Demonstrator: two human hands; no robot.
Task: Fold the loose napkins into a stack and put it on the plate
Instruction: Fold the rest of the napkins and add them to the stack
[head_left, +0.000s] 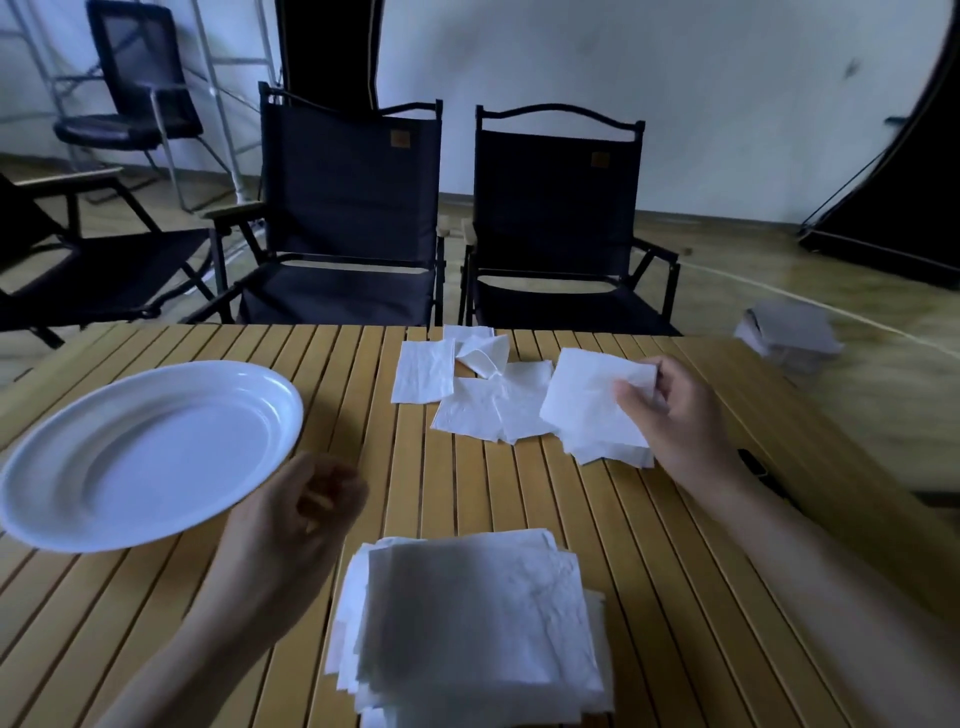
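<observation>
Legible text: none. Labels: one small tan patch (399, 139) at the upper right of the left folding chair (348, 208) backrest; one matching tan patch (600, 159) at the upper right of the right folding chair (556, 218) backrest. Any print on either patch is too small and blurred to read.

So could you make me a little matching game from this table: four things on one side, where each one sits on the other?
Things:
1. plate
2. napkin stack
3. loose napkins
4. single napkin

Places:
A. pinched in the right hand
B. nearest the camera, in the middle
C. on the table's left side, empty
D. scattered at the far edge

Pairs: 1-C, 2-B, 3-D, 4-A
</observation>
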